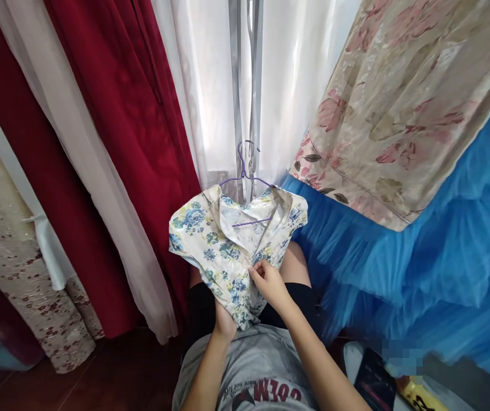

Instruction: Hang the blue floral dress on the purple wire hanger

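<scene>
A small cream garment with blue and yellow flowers (210,237) hangs on a purple wire hanger (245,171) and lies over my lap. My right hand (268,282) pinches the front of the garment near its lower middle, fingers closed on the fabric. My left hand (224,322) is under the garment's lower edge, mostly covered by the cloth, and grips it from below. The hanger's hook points up in front of a white curtain.
A white sheer curtain (210,85) and a dark red curtain (112,142) hang ahead and to the left. A floral quilt (411,103) over blue tulle (420,268) fills the right. A dark phone-like object (373,379) lies at the lower right. A patterned roll (22,285) stands on the left.
</scene>
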Available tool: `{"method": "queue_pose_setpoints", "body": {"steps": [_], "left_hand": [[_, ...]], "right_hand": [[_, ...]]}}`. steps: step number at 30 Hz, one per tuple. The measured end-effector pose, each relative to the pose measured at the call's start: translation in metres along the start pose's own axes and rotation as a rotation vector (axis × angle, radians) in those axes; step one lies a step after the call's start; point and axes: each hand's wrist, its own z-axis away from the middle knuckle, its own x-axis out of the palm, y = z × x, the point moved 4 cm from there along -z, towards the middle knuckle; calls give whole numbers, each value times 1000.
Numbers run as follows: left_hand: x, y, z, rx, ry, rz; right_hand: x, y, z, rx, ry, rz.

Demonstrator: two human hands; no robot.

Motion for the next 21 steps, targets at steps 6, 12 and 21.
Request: {"method": "queue_pose_setpoints", "body": {"steps": [6,12,21], "left_hand": [[-6,0,2,138,104,-423],[-41,15,-22,151,292,-521],[1,31,10,682,226,-977]], "right_hand": [[1,-6,-8,-13,-32,-56],[-47,7,-5,-24,-91,-219],[-40,8,12,-1,-112,-278]]}}
